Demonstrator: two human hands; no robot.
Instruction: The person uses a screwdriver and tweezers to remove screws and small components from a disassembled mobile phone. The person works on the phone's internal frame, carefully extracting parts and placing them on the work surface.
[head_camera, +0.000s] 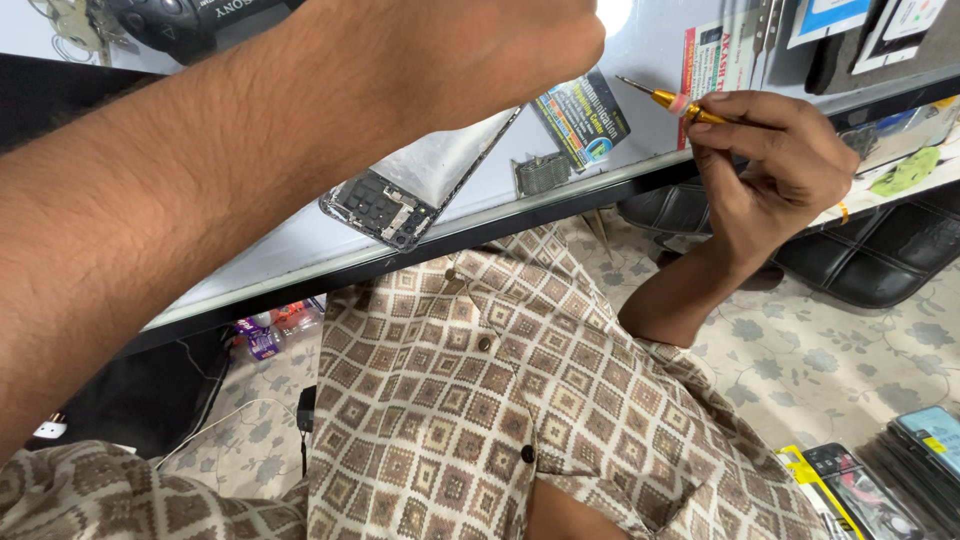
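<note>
My left forearm crosses the view from lower left to top centre. My left hand (500, 50) is seen from the back above the upper end of an opened phone (420, 180); its fingers are hidden. The phone lies back-open on the white tabletop (300, 250), with its circuit board showing at the lower end. My right hand (770, 170) hovers over the table edge at the right, pinching a gold-handled precision screwdriver (665, 98) whose tip points up and left, away from the phone.
A small grey metal part (541, 174) and a printed card (582, 118) lie beside the phone. A green cloth (905, 172) sits at the right. Black cushions (880, 260) lie under the table on a floral floor. Boxed phone parts (880, 480) are at lower right.
</note>
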